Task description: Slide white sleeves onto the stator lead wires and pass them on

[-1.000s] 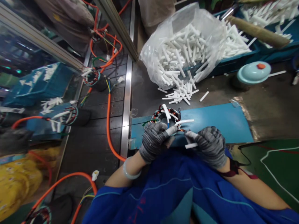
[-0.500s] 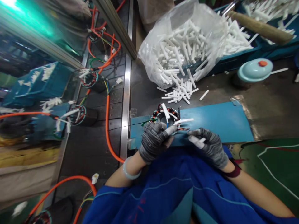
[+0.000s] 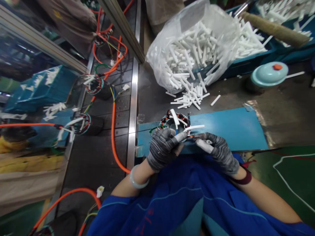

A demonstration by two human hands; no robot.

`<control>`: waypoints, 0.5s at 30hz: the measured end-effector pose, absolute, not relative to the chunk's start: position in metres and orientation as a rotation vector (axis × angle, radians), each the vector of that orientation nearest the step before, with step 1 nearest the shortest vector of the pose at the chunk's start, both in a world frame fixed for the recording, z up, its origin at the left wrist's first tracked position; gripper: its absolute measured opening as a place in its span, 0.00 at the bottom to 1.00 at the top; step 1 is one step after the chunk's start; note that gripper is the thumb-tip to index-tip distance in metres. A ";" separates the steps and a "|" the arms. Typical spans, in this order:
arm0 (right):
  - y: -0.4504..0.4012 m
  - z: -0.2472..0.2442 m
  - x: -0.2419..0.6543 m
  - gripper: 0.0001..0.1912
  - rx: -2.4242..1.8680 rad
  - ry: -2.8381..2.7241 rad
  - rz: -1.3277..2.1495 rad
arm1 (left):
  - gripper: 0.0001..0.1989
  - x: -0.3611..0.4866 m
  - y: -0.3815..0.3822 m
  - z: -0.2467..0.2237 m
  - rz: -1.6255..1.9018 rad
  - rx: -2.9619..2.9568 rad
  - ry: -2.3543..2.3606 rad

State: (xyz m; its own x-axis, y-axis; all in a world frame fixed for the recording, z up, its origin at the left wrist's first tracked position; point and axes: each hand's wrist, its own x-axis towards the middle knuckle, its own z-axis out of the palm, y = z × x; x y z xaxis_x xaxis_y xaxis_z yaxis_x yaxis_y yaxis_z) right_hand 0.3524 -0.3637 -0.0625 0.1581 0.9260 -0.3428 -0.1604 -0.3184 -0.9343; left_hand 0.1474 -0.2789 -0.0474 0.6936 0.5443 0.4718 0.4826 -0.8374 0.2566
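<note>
A motor stator (image 3: 180,118) with red, black and green windings rests on a blue sheet (image 3: 228,127). White sleeves (image 3: 174,117) stick out from its top. My left hand (image 3: 162,146), in a grey striped glove with pale fingertips, is closed at the stator's near side, pinching its lead wires; the exact grip is partly hidden. Beside those fingertips a white sleeve (image 3: 197,127) points right. My right hand (image 3: 218,149), gloved alike, is closed with a short white tube (image 3: 209,142) in its fingers. Its fingertips meet a copper-coloured wire end (image 3: 192,136).
Beyond the sheet, loose white tubes (image 3: 190,98) spill from a clear plastic bag (image 3: 157,65). A light-blue lidded container (image 3: 269,73) and a wooden-handled hammer (image 3: 275,29) lie right. Left, a conveyor (image 3: 105,147) carries stators with orange cables (image 3: 113,131); a person stands beyond.
My right hand has moved left with the white tube, bringing its fingertips to the wire end by the stator. My left hand has stayed in place.
</note>
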 end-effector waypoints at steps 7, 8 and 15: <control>-0.381 -0.070 0.362 0.18 -1.296 -0.878 1.632 | 0.15 0.145 -0.277 -0.049 0.779 2.805 0.828; -0.383 -0.070 0.366 0.17 -1.295 -0.903 1.655 | 0.15 0.145 -0.277 -0.048 0.775 2.800 0.826; -0.355 -0.061 0.404 0.22 -1.693 -0.883 0.827 | 0.19 0.136 -0.277 -0.017 0.712 2.681 0.804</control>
State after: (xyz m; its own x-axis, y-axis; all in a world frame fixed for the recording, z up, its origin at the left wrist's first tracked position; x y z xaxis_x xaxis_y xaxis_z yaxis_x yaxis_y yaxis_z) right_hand 0.4043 -0.3551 -0.0612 0.4967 0.8608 -0.1107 0.1670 -0.2200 -0.9611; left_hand 0.1362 -0.2765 -0.0171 0.7279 0.5702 0.3807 0.4465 -0.8156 0.3680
